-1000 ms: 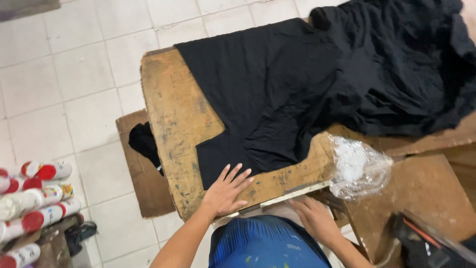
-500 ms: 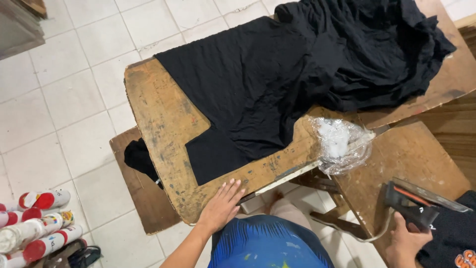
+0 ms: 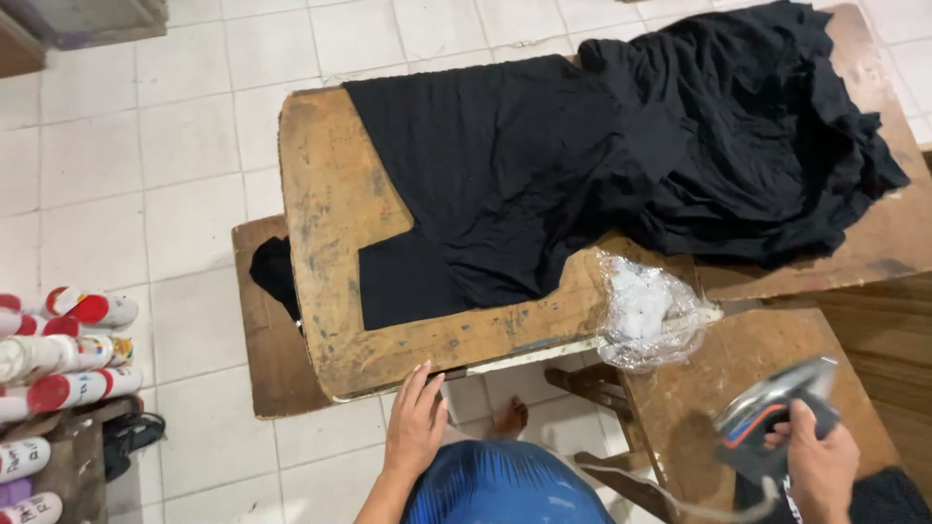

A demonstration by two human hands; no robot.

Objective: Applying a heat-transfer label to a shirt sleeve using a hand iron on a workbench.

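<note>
1. The left hand (image 3: 416, 427) lies flat against the near edge of a worn wooden board (image 3: 335, 209), fingers stretched out and slightly spread, the tips resting on the board's rim. It grips nothing.
2. The right hand (image 3: 818, 464) is closed around the handle of an iron (image 3: 767, 412), fingers wrapped tight. The iron is tilted and lifted above a low wooden table (image 3: 709, 388) at the lower right, well apart from the cloth.
3. A pale cord (image 3: 641, 485) runs from the iron down and to the left, across the person's front.
4. A black cloth (image 3: 505, 165) lies spread flat over the middle of the board, with one squared corner reaching toward the near edge. Its far end is bunched in loose folds over the right part of the board.
5. A crumpled clear plastic bag (image 3: 646, 311) with something white inside sits at the board's near right corner, just beside the cloth.
6. A lower wooden stool (image 3: 267, 369) stands under the board's left side, with a dark piece of fabric on it.
7. At the far left, several white spray cans with red caps (image 3: 68, 359) lie on their sides in a stack.
8. The floor (image 3: 146, 165) is pale tile, and a bare foot (image 3: 510, 417) shows below the board.
</note>
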